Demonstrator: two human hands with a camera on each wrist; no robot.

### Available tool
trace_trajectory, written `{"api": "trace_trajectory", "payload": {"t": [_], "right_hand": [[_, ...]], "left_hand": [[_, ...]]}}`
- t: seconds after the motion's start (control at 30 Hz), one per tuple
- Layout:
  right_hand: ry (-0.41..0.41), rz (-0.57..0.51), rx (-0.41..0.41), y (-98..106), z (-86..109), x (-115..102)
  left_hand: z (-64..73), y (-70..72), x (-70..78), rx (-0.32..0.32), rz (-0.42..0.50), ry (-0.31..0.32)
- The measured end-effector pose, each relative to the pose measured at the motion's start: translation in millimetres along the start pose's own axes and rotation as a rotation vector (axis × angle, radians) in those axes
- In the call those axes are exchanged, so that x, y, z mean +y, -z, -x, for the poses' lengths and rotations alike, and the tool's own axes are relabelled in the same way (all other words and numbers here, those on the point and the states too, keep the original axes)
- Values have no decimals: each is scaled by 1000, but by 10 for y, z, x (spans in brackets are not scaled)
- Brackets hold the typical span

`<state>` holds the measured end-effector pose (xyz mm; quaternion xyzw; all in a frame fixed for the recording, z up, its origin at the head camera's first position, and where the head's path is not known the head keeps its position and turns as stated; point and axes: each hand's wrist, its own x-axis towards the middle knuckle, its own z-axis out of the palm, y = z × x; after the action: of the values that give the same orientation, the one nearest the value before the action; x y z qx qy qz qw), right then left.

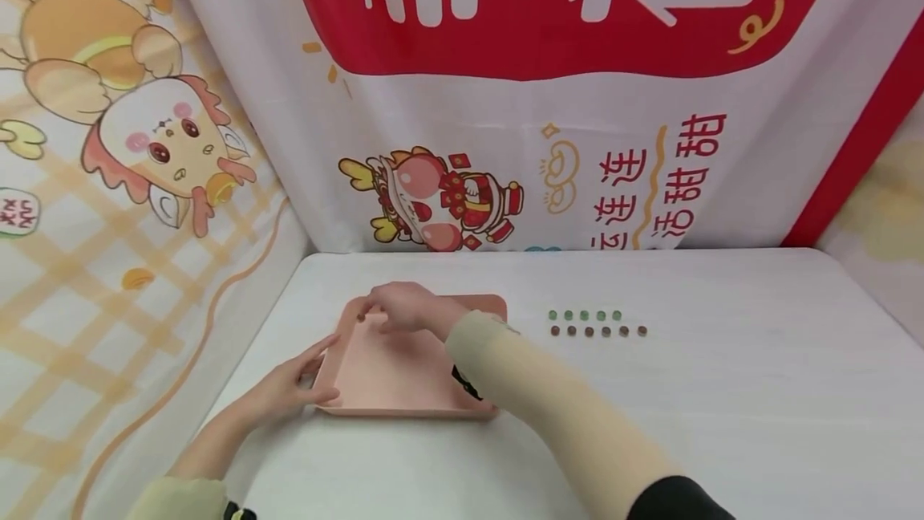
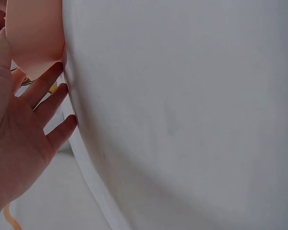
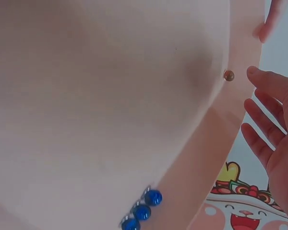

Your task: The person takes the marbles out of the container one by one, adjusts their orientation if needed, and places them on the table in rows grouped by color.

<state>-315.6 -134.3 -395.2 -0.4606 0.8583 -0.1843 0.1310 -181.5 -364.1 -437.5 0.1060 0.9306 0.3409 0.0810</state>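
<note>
A shallow pink tray (image 1: 411,412) lies on the white table. My left hand (image 1: 289,387) rests at its near left corner, with the thumb over the rim and the fingers spread along the outer left side. Over the far left corner is my right hand (image 1: 407,307), with its fingers loosely bent and nothing held. A small brown marble (image 3: 229,75) sits inside that corner, just apart from the right thumb. Several glassy blue marbles (image 3: 153,197) line up along the tray's inner edge. The right hand and forearm hide them in the head view.
To the right of the tray, several green marbles (image 1: 585,315) form a row on the table (image 1: 722,392). In front of it runs a second row of mostly brown marbles (image 1: 589,332). A printed cloth (image 1: 462,127) hangs behind the table, and a patterned cloth (image 1: 144,279) covers the left wall.
</note>
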Motion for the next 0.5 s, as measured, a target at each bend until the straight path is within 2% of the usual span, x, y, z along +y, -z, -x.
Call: {"api": "trace_trajectory", "payload": {"t": [0.2, 0.5], "right_hand": [[-55, -144, -17, -155, -70, -2], [-128, -331, 22, -269, -109, 30]], "left_hand": [[19, -13, 32, 8, 14, 1], [22, 10, 59, 7, 1, -7]]}}
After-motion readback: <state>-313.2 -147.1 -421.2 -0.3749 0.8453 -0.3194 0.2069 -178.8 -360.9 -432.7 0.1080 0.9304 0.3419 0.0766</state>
